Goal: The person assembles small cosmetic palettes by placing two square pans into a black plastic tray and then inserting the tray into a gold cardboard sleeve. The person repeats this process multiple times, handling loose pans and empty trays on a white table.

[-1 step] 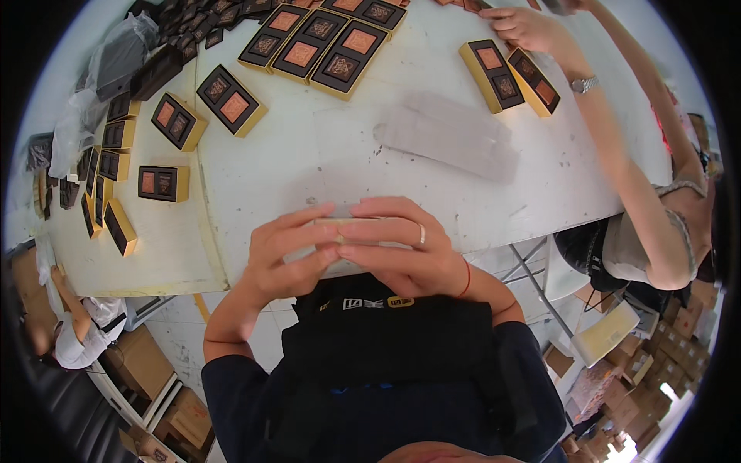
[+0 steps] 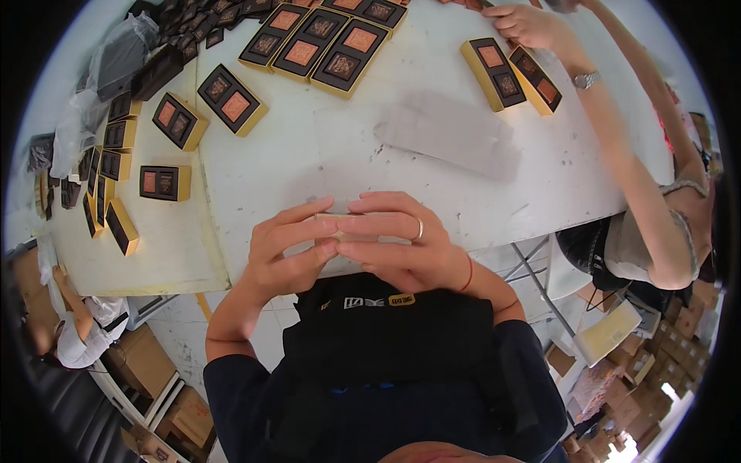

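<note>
In front of my chest, above the near edge of the table, my left hand (image 2: pixel 289 243) and my right hand (image 2: pixel 405 235) meet at the fingertips. Their fingers are bent and pressed around a small pale sliver (image 2: pixel 337 227); most of it is hidden, and its kind cannot be told. A ring and a red wrist cord are on my right hand and wrist. Beyond the hands lies a flat translucent plastic piece (image 2: pixel 451 139). To the left sits a gold-sided black box (image 2: pixel 164 183) with an orange and a dark square in it.
Similar boxes (image 2: pixel 319 46) stand grouped at the far middle, with more at left. Dark square packets (image 2: pixel 201 23) are heaped far left beside plastic wrap (image 2: pixel 127 46). At right, a co-worker's hand (image 2: pixel 529 27) reaches past two boxes (image 2: pixel 494 73). Another person (image 2: pixel 81 332) is lower left.
</note>
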`<state>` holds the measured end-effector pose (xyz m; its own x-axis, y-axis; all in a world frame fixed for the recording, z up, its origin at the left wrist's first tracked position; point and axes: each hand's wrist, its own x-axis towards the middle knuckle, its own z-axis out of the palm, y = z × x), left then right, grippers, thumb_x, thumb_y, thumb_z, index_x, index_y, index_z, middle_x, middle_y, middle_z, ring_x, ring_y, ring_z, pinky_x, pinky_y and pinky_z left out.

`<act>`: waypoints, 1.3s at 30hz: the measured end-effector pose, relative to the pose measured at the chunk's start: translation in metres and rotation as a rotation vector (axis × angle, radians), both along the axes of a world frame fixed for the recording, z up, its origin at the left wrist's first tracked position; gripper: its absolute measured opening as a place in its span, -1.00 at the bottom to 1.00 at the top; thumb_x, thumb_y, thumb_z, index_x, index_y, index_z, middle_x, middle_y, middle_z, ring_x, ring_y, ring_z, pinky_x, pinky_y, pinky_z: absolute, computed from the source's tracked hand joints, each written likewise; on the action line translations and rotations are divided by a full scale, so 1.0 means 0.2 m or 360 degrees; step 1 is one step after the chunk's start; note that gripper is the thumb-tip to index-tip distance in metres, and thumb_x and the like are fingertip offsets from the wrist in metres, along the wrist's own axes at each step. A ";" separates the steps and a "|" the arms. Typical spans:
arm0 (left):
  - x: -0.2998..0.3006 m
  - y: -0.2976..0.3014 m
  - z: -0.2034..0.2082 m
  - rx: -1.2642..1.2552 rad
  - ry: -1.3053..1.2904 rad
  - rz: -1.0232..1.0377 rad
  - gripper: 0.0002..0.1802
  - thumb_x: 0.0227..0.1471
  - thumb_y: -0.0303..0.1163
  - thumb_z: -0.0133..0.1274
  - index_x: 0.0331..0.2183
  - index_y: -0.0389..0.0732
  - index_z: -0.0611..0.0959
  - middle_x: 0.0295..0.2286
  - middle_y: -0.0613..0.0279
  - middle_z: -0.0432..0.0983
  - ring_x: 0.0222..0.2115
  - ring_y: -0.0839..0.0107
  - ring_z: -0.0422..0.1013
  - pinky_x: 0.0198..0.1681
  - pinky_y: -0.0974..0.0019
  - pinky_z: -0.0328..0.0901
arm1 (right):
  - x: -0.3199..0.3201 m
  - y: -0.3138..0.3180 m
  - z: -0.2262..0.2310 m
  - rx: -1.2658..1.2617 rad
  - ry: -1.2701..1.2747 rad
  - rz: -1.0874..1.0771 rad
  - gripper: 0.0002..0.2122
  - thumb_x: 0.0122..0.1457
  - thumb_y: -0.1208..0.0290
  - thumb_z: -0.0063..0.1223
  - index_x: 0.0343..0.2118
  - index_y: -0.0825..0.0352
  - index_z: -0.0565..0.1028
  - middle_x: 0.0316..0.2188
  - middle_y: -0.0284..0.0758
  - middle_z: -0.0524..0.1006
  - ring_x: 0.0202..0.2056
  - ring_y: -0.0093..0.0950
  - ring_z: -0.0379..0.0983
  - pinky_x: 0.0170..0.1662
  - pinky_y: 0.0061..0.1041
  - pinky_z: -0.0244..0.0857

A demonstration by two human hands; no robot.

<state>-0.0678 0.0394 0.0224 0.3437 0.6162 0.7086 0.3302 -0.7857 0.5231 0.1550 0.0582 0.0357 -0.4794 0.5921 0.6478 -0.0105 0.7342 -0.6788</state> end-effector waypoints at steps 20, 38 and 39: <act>0.03 -0.03 -0.01 -0.0126 0.0012 -0.0002 -0.62 -0.16 -0.54 0.35 -0.22 -0.02 0.67 -0.12 0.26 0.42 -0.04 0.04 0.45 -0.14 0.21 0.53 | 0.03 0.02 0.04 -0.0456 0.0114 0.0190 -0.75 -0.09 0.68 0.22 -0.30 0.28 0.58 -0.14 -0.22 0.48 -0.09 -0.19 0.50 -0.04 -0.28 0.45; 0.04 -0.03 -0.03 0.0034 0.0013 0.0063 -0.57 -0.20 -0.45 0.41 -0.21 -0.05 0.62 -0.12 0.23 0.43 -0.18 0.04 0.49 -0.18 0.15 0.52 | -0.02 -0.06 -0.04 0.0167 -0.0056 -0.0292 -0.79 -0.06 0.56 0.27 -0.30 0.26 0.60 -0.10 -0.29 0.50 -0.09 -0.21 0.51 -0.17 -0.33 0.47; 0.04 -0.04 -0.02 0.0078 0.0064 0.0091 -0.56 -0.22 -0.45 0.42 -0.22 -0.05 0.62 -0.13 0.24 0.44 -0.20 0.07 0.48 -0.23 0.18 0.53 | -0.01 -0.05 -0.04 0.0143 -0.0070 -0.0241 -0.77 -0.06 0.58 0.29 -0.29 0.25 0.60 -0.05 -0.25 0.48 -0.08 -0.19 0.50 -0.16 -0.33 0.48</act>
<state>-0.0607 0.0320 0.0174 0.3380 0.6006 0.7246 0.3953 -0.7893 0.4698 0.1524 0.0483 0.0273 -0.4182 0.6006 0.6815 0.1333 0.7827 -0.6079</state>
